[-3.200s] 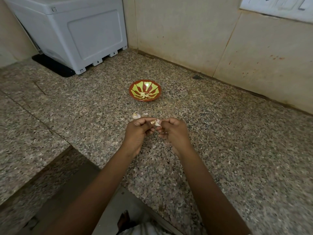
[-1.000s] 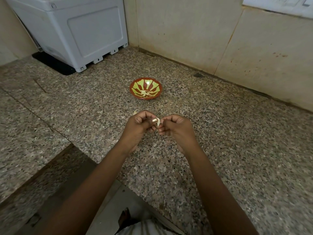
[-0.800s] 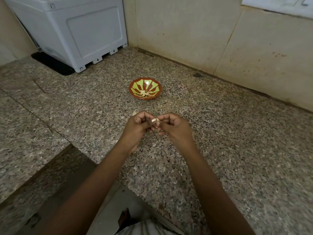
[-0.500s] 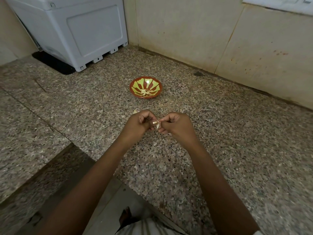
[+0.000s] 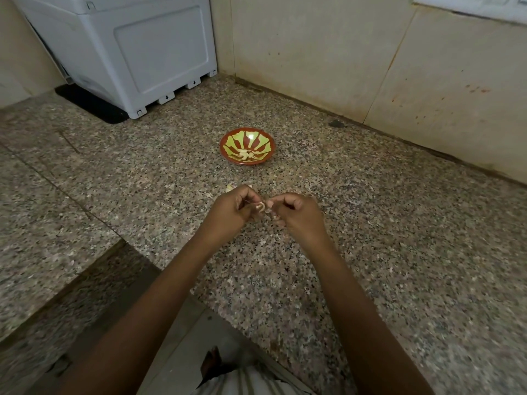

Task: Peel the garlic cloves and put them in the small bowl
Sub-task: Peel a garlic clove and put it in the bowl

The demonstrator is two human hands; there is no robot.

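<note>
Since the earliest frame, the hands are sitting slightly nearer the bowl [image 5: 236, 139], and the left hand [image 5: 231, 212] is now hiding most of the loose clove [image 5: 230, 188] lying on the counter [image 5: 370, 229] just behind it; the grip is looking unchanged. Both hands are hovering above the counter with fingers curled, and thumb and fingertips are pinching one small clove [image 5: 263, 207] between them, left on one end, right hand [image 5: 299, 216] on the other. How much skin is still clinging cannot be told, as the fingers are covering it. In my judgement the peeling is still going on. The left should be holding the clove steady while the right nail is lifting skin from the tip and stripping it along the length, with flakes dropping on the counter, not in the bowl. Peeled cloves [image 5: 245, 155] are already lying in the bowl, well beyond the hands.
</note>
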